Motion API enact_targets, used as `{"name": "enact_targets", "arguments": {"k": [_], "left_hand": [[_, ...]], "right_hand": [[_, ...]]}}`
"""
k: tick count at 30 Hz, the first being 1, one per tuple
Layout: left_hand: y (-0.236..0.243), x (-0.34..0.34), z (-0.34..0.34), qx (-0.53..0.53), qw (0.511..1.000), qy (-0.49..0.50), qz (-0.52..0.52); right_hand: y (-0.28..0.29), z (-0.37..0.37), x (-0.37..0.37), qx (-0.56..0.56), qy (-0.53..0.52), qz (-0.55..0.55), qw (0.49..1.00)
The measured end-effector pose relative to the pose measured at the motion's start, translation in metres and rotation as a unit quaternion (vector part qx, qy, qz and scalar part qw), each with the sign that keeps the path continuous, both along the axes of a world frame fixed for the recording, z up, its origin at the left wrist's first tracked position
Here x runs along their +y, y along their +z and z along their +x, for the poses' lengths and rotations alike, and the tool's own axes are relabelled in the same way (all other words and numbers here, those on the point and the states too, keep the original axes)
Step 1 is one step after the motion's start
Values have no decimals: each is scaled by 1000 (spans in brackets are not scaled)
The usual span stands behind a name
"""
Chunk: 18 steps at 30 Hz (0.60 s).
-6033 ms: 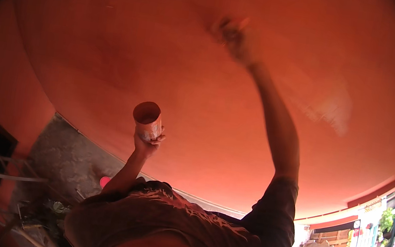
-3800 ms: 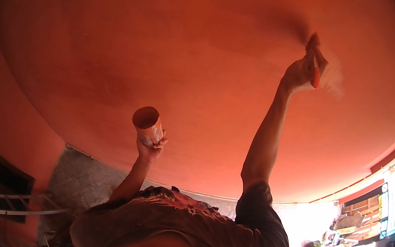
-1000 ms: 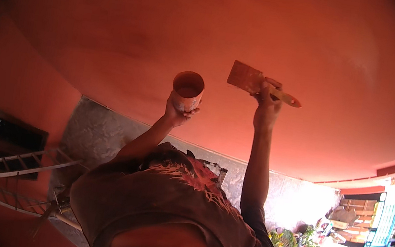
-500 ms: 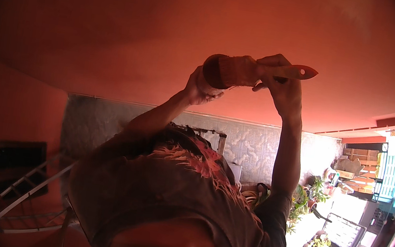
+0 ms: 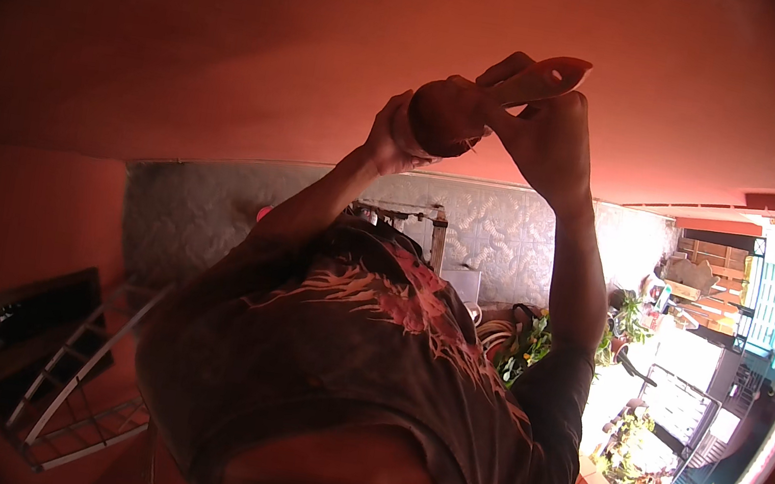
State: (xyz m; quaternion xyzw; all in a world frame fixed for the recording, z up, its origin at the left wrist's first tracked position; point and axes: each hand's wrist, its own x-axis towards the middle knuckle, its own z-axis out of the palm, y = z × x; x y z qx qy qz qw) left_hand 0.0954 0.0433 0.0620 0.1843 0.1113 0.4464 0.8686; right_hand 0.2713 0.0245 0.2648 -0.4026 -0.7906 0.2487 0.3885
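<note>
**A:** Watching remotely on the head cam here. What's the left hand (image 5: 385, 143) up to?

**B:** From where I sit, its forearm slants up from the lower left, fingers wrapped around the can (image 5: 408, 136), whose mouth tips toward my view.

**A:** And the right hand (image 5: 554, 147)?

**B:** Raised, elbow bent, wrist cocked inward, kinda hooked over. I've got thumb and fingers pinching the brush (image 5: 530, 85) low on its handle, with the holed end sticking up to the right.

**A:** Brush in the can?

**B:** Its head's right at the can's mouth. Can't tell how deep, too dark. Both sit in front of the orange-red wall (image 5: 265, 56), chest well below. Ladder (image 5: 78, 367) is off lower left, fwiw.
</note>
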Motion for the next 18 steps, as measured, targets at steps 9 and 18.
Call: {"name": "enact_targets", "arguments": {"k": [9, 18], "left_hand": [[0, 1, -2, -27, 999, 15, -10], [-33, 4, -13, -92, 995, -23, -25]], "right_hand": [[-21, -11, 12, -108, -9, -81, 991], [-41, -25, 4, -220, -51, 41, 973]]}}
